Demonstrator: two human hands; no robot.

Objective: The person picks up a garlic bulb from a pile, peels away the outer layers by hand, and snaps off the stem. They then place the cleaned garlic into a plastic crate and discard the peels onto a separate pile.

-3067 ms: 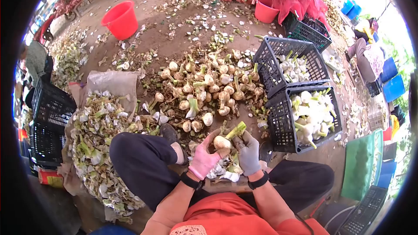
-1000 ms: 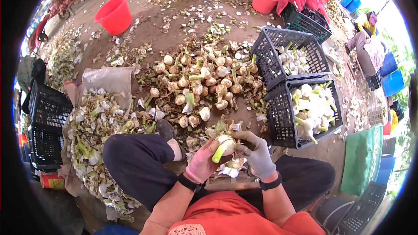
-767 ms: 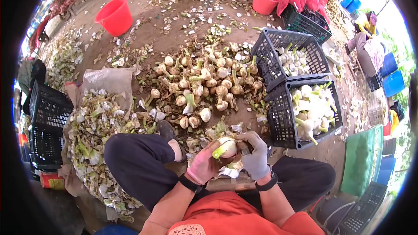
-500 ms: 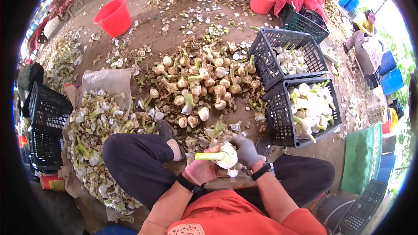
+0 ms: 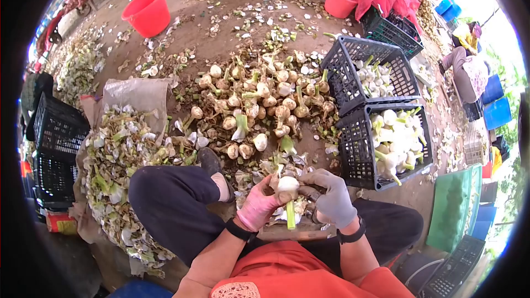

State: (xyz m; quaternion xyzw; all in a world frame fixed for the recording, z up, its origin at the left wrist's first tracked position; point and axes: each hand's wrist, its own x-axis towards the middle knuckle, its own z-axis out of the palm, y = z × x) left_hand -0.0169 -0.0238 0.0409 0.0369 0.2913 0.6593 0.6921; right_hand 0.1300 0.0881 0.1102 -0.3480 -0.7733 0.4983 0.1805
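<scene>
My left hand (image 5: 259, 205), in a pink glove, is closed around a white garlic bulb (image 5: 288, 184) in front of my lap. The bulb's cut green stem (image 5: 291, 215) points down toward me. My right hand (image 5: 334, 198), in a grey glove, is at the bulb's right side with fingers bent and pressed together; a dark shape under them is hard to make out. Loose garlic skins (image 5: 276, 163) lie on the ground below my hands. Beyond my feet is a pile of unpeeled garlic bulbs (image 5: 262, 99) with dirty roots and short stems.
At right, a black crate (image 5: 353, 152) holds white garlic, with another garlic-filled crate (image 5: 342, 72) behind it. Skins are heaped at left (image 5: 118, 187). Red buckets (image 5: 146, 14) and red mesh bags stand farther back. Another person (image 5: 466, 72) sits at far right.
The garlic bulb has turned, its stem swinging from pointing left to pointing toward me. My right hand has shifted slightly right, its back now facing up. The view has tilted slightly.
</scene>
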